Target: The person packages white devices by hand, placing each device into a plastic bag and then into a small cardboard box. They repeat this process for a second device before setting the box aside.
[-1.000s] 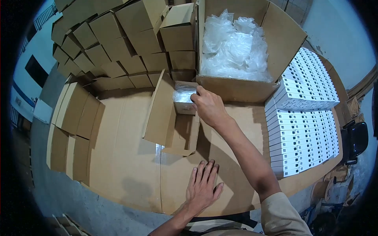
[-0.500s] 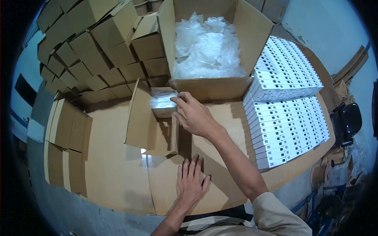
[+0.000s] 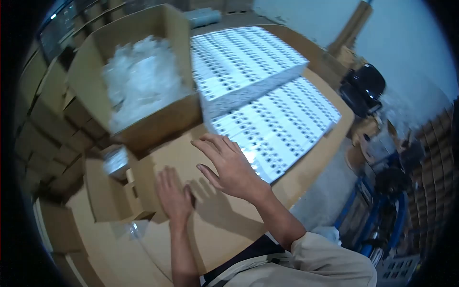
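My left hand (image 3: pixel 174 193) lies with its fingers spread beside an open cardboard carton (image 3: pixel 112 193), at the carton's right side. Inside the carton's far end is a plastic-wrapped pack (image 3: pixel 116 161). My right hand (image 3: pixel 229 165) hovers over the cardboard-covered table (image 3: pixel 229 229), fingers apart and nothing between them. It is near the left edge of the lower block of white boxes (image 3: pixel 287 124), which have small dark squares on top. A higher block of similar white boxes (image 3: pixel 248 60) stands behind that one.
A large carton (image 3: pixel 162 122) full of clear plastic bags (image 3: pixel 146 79) stands at the back left. Stacked brown cartons (image 3: pixel 40 153) line the left side. Past the table's right edge are a black chair (image 3: pixel 366 86) and a blue metal frame (image 3: pixel 368 210).
The view has turned to the right. My right hand has left the wrapped pack in the carton and moved right, toward the white boxes. My left hand is now closer to the carton's side.
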Demonstrator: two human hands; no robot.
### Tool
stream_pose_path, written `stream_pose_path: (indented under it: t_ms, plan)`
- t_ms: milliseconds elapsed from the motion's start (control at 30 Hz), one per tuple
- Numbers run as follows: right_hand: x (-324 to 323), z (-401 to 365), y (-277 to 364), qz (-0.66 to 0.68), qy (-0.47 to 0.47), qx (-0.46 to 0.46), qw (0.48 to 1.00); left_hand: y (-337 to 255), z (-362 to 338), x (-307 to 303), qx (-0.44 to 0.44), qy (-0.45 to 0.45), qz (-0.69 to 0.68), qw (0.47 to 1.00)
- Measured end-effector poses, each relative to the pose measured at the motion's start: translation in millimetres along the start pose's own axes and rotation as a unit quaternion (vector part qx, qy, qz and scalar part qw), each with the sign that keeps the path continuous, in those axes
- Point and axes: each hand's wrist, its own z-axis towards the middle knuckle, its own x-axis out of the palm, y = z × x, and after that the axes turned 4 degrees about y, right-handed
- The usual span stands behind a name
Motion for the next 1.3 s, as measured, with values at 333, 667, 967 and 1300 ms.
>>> stream_pose_path:
  t_ms: [333, 667, 967, 1300]
  plan:
    - [-122, -123, -123, -0.108, -0.184, 0.205, 0.955, 21, 61, 21, 0.037, -0.045, 0.035, 0.998]
    - [-176, -219, -310, -0.204, -0.307, 0.324, 0.871, 24, 69, 24, 0.031, -0.025, 0.072, 0.997]
    - [-182, -238, -367, -0.222, -0.275, 0.322, 0.878, 12, 72, 14, 0.045, 0.016, 0.099, 0.994]
    - [-198, -246, -387, -0.113, -0.281, 0.327, 0.895, 20, 71, 22, 0.047, -0.002, 0.097, 0.994]
